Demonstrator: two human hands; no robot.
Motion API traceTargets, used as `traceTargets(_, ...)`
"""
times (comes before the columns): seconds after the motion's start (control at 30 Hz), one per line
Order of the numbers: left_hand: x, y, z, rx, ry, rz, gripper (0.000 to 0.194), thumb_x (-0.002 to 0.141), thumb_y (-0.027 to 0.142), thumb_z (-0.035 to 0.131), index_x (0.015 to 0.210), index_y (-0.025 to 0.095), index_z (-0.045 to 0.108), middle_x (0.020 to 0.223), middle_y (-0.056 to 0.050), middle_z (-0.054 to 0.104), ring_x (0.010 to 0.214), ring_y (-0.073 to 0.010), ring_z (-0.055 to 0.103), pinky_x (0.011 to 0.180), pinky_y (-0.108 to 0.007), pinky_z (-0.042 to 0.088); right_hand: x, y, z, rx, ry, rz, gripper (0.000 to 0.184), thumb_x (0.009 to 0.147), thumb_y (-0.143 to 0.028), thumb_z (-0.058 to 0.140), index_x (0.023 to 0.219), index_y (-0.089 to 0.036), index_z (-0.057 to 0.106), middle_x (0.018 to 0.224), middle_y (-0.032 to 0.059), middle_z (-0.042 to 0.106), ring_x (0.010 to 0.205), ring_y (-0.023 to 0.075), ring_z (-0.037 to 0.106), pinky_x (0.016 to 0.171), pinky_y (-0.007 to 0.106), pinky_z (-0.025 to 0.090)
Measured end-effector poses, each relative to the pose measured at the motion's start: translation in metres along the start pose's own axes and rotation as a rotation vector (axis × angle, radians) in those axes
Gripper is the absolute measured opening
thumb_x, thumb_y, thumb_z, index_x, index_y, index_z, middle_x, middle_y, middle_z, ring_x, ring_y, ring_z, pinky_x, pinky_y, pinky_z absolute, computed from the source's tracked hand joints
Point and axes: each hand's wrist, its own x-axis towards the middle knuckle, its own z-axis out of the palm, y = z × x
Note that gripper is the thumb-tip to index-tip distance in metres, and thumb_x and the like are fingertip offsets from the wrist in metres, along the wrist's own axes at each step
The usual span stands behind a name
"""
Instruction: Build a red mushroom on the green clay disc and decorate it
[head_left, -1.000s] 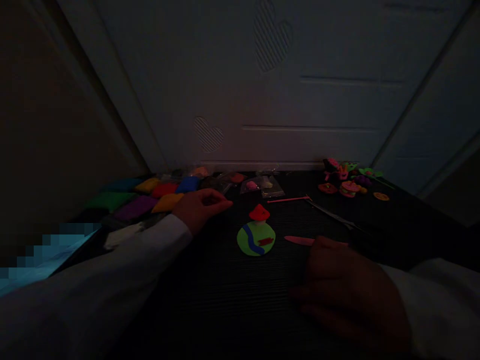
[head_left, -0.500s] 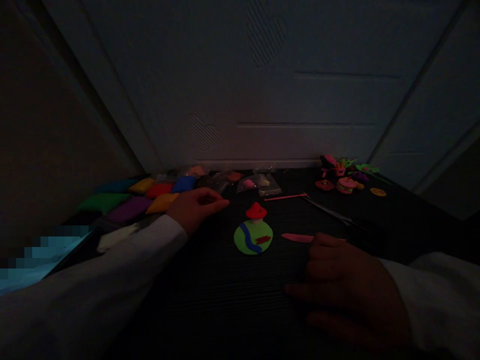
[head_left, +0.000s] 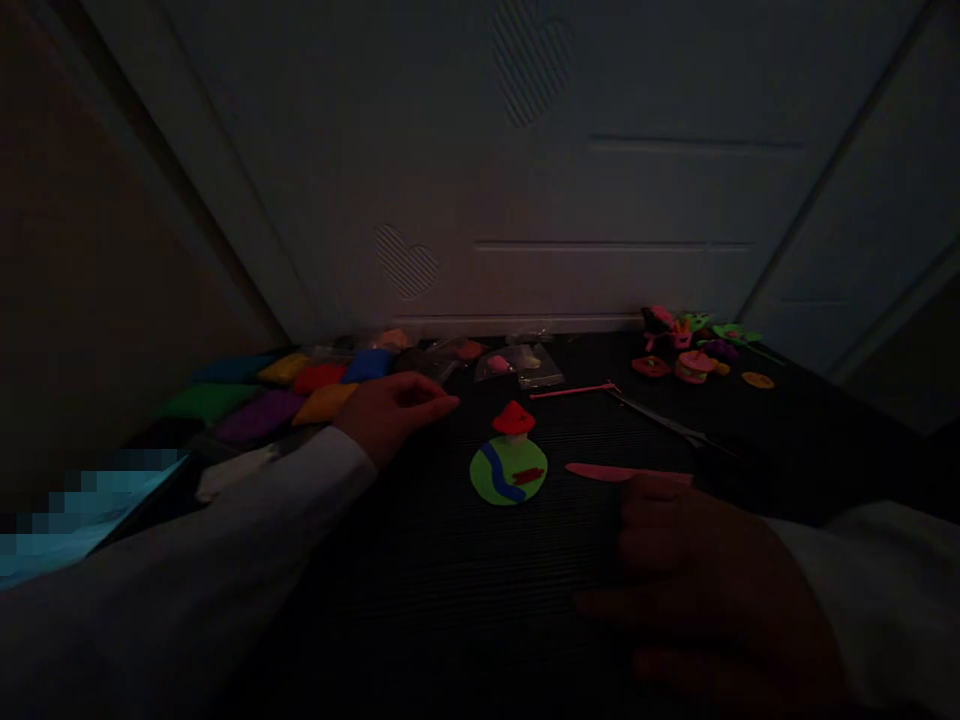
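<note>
My left hand (head_left: 394, 412) is raised over the table beside the coloured clay packs, thumb and forefinger tips pressed together. Whatever is between them, if anything, is too small and dark to make out. To its right lies a round green clay disc (head_left: 489, 488) with a blue wavy strip and a dark red piece. A small clay mushroom with a red cap (head_left: 514, 419) and pale stem stands at the disc's far edge. My right hand (head_left: 697, 590) rests low on the right, some fingers bent, others stretched out and apart, holding nothing visible. Just beyond its knuckles lies a pink plastic knife (head_left: 600, 472).
Clay packs in several colours (head_left: 259, 415) cover the left side. Small clear bags (head_left: 536, 368) lie at the back. A thin pink tool (head_left: 570, 391) and scissors (head_left: 667, 422) lie right of the mushroom. Small clay figures (head_left: 694, 366) stand at the far right, before a pale panelled door (head_left: 615, 200).
My right hand has shifted slightly towards me and to the right, uncovering more of the pink knife. My left hand keeps its pinch almost unmoved. The view has tilted very slightly.
</note>
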Motion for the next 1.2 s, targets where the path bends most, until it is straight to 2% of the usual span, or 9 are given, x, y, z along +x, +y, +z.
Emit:
traceTargets(0.1, 0.0011, -0.0027, 0.0003, 0.018, 0.001, 0.009, 0.039, 0.058, 0.056, 0.061, 0.073, 0.02, 0.062, 0.067, -0.001, 0.063, 0.064, -0.0163, 0.056, 0.055, -0.027, 0.039, 0.0006, 0.0001, -0.001, -0.033, -0.024, 0.063, 0.037, 0.084, -0.034, 0.042, 0.117, -0.021, 0.051, 0.079, 0.0044, 0.057, 0.072, 0.0183, 0.049, 0.068, 0.038, 0.024)
traceTargets(0.23, 0.0018, -0.0055, -0.0002, 0.004, -0.006, 0.018, 0.039, 0.058, 0.056, 0.062, 0.073, 0.02, 0.062, 0.067, 0.0, 0.063, 0.064, -0.0162, 0.056, 0.055, -0.026, 0.039, -0.0001, 0.0005, -0.0012, 0.035, -0.037, -0.004, 0.038, 0.082, -0.034, 0.044, 0.118, -0.022, 0.05, 0.078, 0.0039, 0.057, 0.071, 0.0171, 0.048, 0.066, 0.036, 0.025)
traceTargets(0.37, 0.0, -0.003, -0.0004, -0.02, -0.007, 0.012, 0.037, 0.057, 0.054, 0.063, 0.072, 0.02, 0.061, 0.066, 0.001, 0.062, 0.064, -0.0156, 0.056, 0.056, -0.026, 0.038, -0.0016, 0.0015, -0.0003, 0.014, -0.01, 0.074, 0.039, 0.083, -0.035, 0.043, 0.119, -0.022, 0.05, 0.08, 0.0049, 0.056, 0.074, 0.0181, 0.048, 0.068, 0.038, 0.025)
traceTargets(0.5, -0.0006, -0.0006, 0.0008, -0.04, 0.009, -0.01, 0.035, 0.056, 0.052, 0.065, 0.07, 0.02, 0.061, 0.065, 0.001, 0.061, 0.064, -0.0158, 0.056, 0.056, -0.026, 0.039, -0.0033, 0.0017, -0.0009, 0.045, -0.044, 0.012, 0.04, 0.082, -0.033, 0.045, 0.12, -0.024, 0.048, 0.08, 0.0042, 0.056, 0.072, 0.0168, 0.048, 0.066, 0.036, 0.025)
traceTargets(0.67, 0.0012, -0.0029, 0.0003, -0.003, -0.007, -0.005, 0.038, 0.057, 0.054, 0.063, 0.073, 0.02, 0.062, 0.068, 0.0, 0.063, 0.067, -0.0174, 0.057, 0.058, -0.027, 0.039, -0.0038, 0.0015, 0.0, 0.009, -0.012, 0.1, 0.041, 0.082, -0.036, 0.044, 0.121, -0.025, 0.047, 0.08, 0.0045, 0.055, 0.074, 0.0178, 0.048, 0.069, 0.037, 0.025)
traceTargets(0.77, 0.0011, -0.003, -0.0003, 0.005, -0.013, -0.005, 0.038, 0.058, 0.055, 0.063, 0.073, 0.02, 0.061, 0.068, 0.0, 0.062, 0.067, -0.0168, 0.057, 0.058, -0.027, 0.039, -0.0039, 0.0009, 0.0005, 0.034, -0.031, 0.051, 0.04, 0.082, -0.035, 0.044, 0.122, -0.028, 0.046, 0.08, 0.0036, 0.055, 0.072, 0.0169, 0.048, 0.068, 0.036, 0.025)
traceTargets(0.93, -0.0001, -0.0001, -0.0006, -0.001, -0.011, -0.029, 0.036, 0.059, 0.053, 0.062, 0.074, 0.02, 0.061, 0.07, 0.0, 0.063, 0.068, -0.017, 0.057, 0.059, -0.027, 0.039, -0.0045, -0.0004, 0.0, -0.013, -0.012, 0.099, 0.041, 0.082, -0.036, 0.044, 0.122, -0.028, 0.046, 0.081, 0.0035, 0.054, 0.073, 0.0165, 0.048, 0.067, 0.036, 0.025)
traceTargets(1.07, 0.0002, 0.0, -0.0013, 0.011, -0.019, -0.013, 0.036, 0.059, 0.053, 0.062, 0.075, 0.021, 0.062, 0.069, 0.0, 0.064, 0.069, -0.0174, 0.058, 0.06, -0.028, 0.04, -0.0046, -0.0014, 0.0, 0.023, -0.024, 0.051, 0.042, 0.08, -0.037, 0.047, 0.122, -0.03, 0.046, 0.081, 0.003, 0.054, 0.072, 0.0159, 0.048, 0.065, 0.035, 0.025)
traceTargets(1.2, 0.001, -0.0022, -0.0008, 0.0, -0.013, -0.001, 0.033, 0.059, 0.051, 0.063, 0.074, 0.021, 0.063, 0.07, 0.001, 0.065, 0.07, -0.0173, 0.058, 0.061, -0.027, 0.04, -0.0045, -0.0014, -0.0002, -0.001, 0.002, 0.102, 0.043, 0.081, -0.037, 0.046, 0.122, -0.027, 0.046, 0.08, 0.0038, 0.054, 0.072, 0.0164, 0.048, 0.066, 0.035, 0.026)
